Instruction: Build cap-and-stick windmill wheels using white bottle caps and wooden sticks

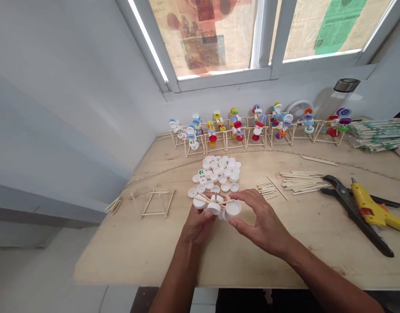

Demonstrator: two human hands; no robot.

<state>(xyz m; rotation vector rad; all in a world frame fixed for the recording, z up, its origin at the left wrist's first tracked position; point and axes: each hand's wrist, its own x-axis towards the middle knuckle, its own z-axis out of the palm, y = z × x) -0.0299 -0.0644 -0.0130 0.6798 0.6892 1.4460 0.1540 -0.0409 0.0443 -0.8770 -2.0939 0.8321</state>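
A wheel of white bottle caps (214, 209) joined with thin wooden sticks is held up over the near middle of the table. My left hand (197, 227) is closed around its lower left side, thumb against a front cap. My right hand (263, 221) pinches the cap at the wheel's right end, index finger above and thumb below. Just beyond lie loose white bottle caps (216, 170), several with the hollow side up. Left of the wheel stands a stick frame (154, 203) made of thin wooden pieces.
Finished-looking stick stands with coloured cap wheels (236, 124) line the wall side. Sticks (302, 180), black cutters (358, 213) and a yellow glue gun (366, 202) lie to the right. A bottle (338, 100), small fan (299, 110) and wrapped packets (379, 132) stand farther back.
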